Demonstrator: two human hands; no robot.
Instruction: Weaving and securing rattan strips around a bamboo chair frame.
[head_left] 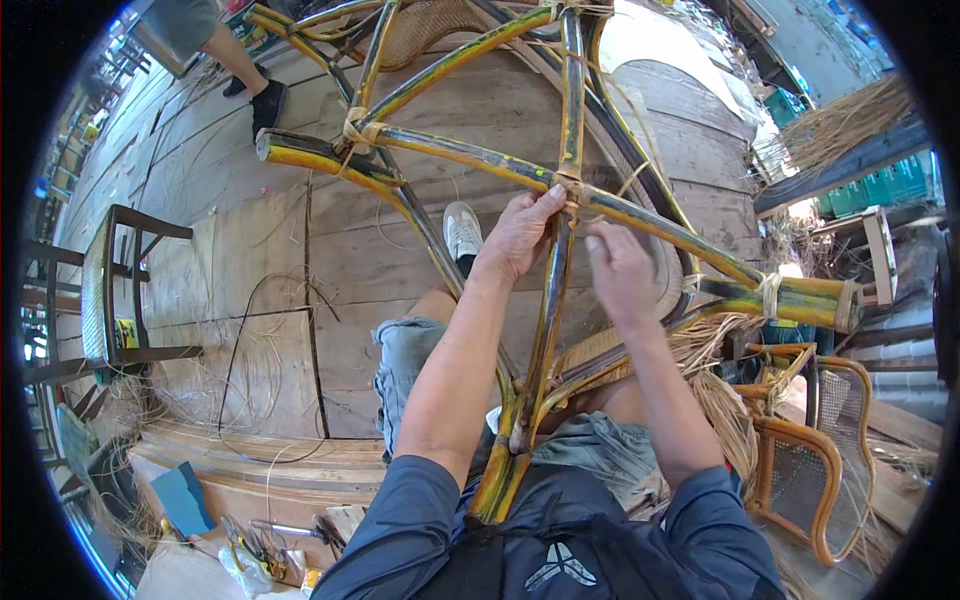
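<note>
A rattan furniture frame [565, 110] of yellow-and-black poles leans across my lap, its corners wrapped with pale binding strips. My left hand [518, 232] is closed round the upright pole just below the middle crossing, the thumb pressed on the joint [572, 188]. To the right of that pole my right hand [622, 268] is in a loose fist, slightly blurred. What its fingers hold, if anything, is hidden; a thin strip shows near the joint. Another wrapped corner [360, 130] sits at the upper left of the frame, and one more binding [770, 296] circles the thick right-hand pole.
Bundles of loose cane strips [725, 400] hang beside my right leg, near a small woven-panel rattan piece [800, 465]. A dark chair [125, 290] stands at the left. Pliers and other tools [250, 550] lie at the lower left. Another person's leg [240, 65] is at the upper left.
</note>
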